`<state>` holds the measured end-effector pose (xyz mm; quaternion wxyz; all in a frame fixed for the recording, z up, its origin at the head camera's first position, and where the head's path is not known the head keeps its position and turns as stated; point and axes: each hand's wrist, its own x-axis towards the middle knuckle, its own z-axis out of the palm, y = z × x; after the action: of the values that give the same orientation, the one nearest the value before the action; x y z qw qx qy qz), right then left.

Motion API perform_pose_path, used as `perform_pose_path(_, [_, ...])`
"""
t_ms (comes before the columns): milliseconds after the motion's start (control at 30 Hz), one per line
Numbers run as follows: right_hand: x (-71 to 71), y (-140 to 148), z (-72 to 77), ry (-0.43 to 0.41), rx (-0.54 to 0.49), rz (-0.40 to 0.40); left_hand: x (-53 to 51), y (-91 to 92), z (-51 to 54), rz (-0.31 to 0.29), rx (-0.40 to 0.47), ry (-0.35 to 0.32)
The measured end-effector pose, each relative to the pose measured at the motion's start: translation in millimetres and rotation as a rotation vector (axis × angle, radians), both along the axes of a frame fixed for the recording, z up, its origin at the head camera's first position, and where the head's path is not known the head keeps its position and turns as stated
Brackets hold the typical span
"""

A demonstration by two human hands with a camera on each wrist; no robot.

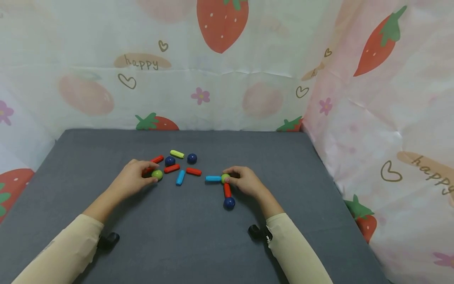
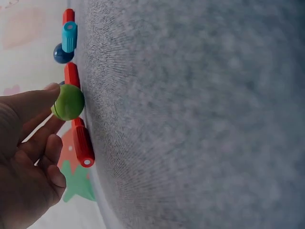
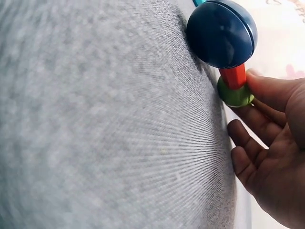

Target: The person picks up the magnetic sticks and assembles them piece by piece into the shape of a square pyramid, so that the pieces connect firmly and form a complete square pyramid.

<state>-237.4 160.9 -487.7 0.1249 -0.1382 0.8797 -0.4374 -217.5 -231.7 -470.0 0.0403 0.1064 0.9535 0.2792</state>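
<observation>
My left hand pinches a green ball between thumb and fingers, low over the grey cloth. A red rod lies right by those fingers. On the right, my right hand pinches another green ball. That ball is joined to a light blue rod pointing left and a red rod pointing toward me. A dark blue ball sits on the red rod's near end.
Between the hands lie red rods, a light blue rod, a yellow-green rod and two dark blue balls. A grey cloth covers the table. Strawberry-print curtains hang behind and to the sides.
</observation>
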Motion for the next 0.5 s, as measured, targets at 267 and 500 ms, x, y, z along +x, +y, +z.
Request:
perform_pose_path(267, [-0.8,-0.1,-1.7,-0.004,-0.001,-0.002,-2.4,1.1,-2.7,0.012,-0.028,-0.015])
perform_pose_path(500, [-1.2,0.8,-1.8,0.001,0.002,0.008,-5.6,1.9,-6.5,0.025,-0.041,-0.031])
